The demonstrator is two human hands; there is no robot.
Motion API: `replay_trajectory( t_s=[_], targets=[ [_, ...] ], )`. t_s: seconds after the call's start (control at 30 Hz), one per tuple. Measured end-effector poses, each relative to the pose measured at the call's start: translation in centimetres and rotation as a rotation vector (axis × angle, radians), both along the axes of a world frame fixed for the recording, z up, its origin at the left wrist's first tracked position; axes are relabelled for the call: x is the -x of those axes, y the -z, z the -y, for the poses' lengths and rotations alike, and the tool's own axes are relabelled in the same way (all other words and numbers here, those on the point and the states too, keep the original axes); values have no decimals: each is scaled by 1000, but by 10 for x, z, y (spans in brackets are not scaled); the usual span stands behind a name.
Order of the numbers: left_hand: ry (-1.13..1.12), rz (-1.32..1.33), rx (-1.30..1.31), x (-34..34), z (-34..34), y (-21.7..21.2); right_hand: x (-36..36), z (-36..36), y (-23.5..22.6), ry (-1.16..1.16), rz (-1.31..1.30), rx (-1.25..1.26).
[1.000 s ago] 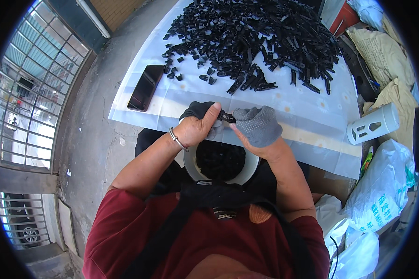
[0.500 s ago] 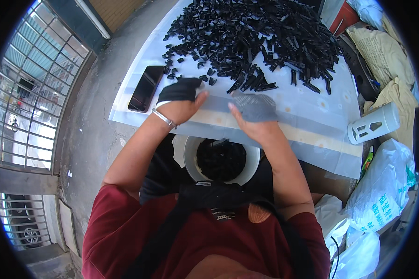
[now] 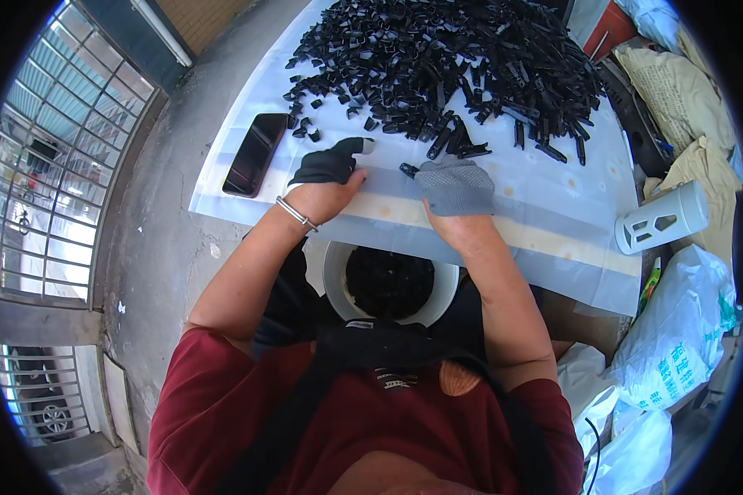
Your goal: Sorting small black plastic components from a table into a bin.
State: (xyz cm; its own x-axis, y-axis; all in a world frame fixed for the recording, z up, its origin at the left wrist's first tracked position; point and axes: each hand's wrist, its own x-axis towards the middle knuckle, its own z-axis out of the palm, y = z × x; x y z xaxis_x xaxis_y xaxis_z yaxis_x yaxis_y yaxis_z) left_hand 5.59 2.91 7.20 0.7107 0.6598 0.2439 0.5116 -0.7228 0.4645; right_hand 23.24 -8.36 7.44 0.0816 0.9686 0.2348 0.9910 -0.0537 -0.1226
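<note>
The right hand [image 3: 458, 188] clamps a black piece [image 3: 408, 170]; the left hand's [image 3: 326, 169] grip seems parted.

Glossy black plastic pieces [image 3: 437, 74], smooth plastic-looking worktop cover [image 3: 553, 194], glossy glass-fronted phone [image 3: 256, 155], matt black cloth glove [image 3: 322, 167], grey knit glove [image 3: 458, 190] with rough dotted surface, polished metal bangle [image 3: 295, 214], matt white plastic cylinder [image 3: 673, 210], crinkled shiny plastic bag [image 3: 677, 330]

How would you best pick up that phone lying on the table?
I'd pinch the phone across its middle by both long edges, from above and its right, where the left hand is: it's a slim slab lying flat, with mostly bare sheet along that edge.
</note>
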Motion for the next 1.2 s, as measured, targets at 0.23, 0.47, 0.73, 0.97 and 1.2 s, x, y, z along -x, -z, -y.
replay_trajectory(
  t_s=[0.23, 0.47, 0.73, 0.97, 1.2],
  targets=[
    [54, 212, 368, 1, 31, -12, 12, 20, 10, -234, -685, -214],
    [146, 291, 745, -6, 46, -16, 17, 26, 8, -384, -724, -206],
    [13, 759, 954, -4, 69, 21, 23, 27, -1, -407, -524, -445],
    [35, 463, 922, 3, 60, -11, 8, 38, 4, -297, -423, -335],
    [140, 334, 879, 4, 54, -23, 13, 39, -5, -331, -200, -471]
  ],
)
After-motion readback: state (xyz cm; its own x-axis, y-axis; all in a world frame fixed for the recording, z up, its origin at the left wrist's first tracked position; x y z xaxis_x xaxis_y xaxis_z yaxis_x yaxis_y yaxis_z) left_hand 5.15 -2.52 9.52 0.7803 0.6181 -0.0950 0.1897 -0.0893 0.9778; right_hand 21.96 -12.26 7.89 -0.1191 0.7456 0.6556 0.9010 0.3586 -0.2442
